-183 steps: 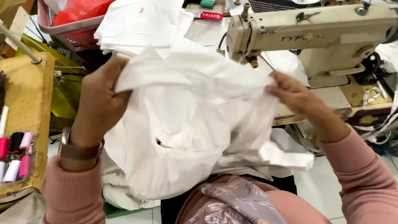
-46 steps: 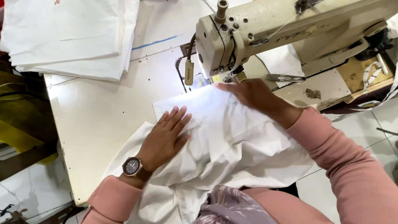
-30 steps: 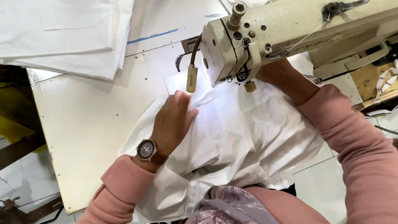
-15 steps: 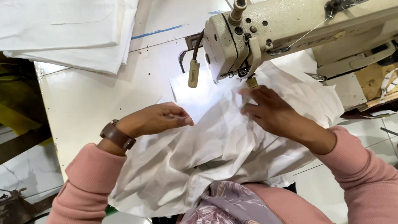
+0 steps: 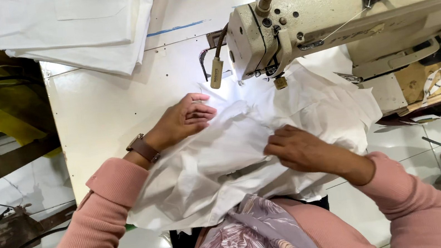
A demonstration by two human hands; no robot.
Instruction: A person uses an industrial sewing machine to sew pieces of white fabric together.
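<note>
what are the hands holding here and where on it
Both hold the white fabric at the sewing machine: left hand grips its upper left edge, right hand pinches a fold near its middle.

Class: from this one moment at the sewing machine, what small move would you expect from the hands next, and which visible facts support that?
Probably smoothing the white fabric flat and sliding its edge toward the sewing machine head. The cloth is bunched and creased; the left hand grips a fold, the right hand presses on it, and the lit spot under the head lies just beyond them.
</note>
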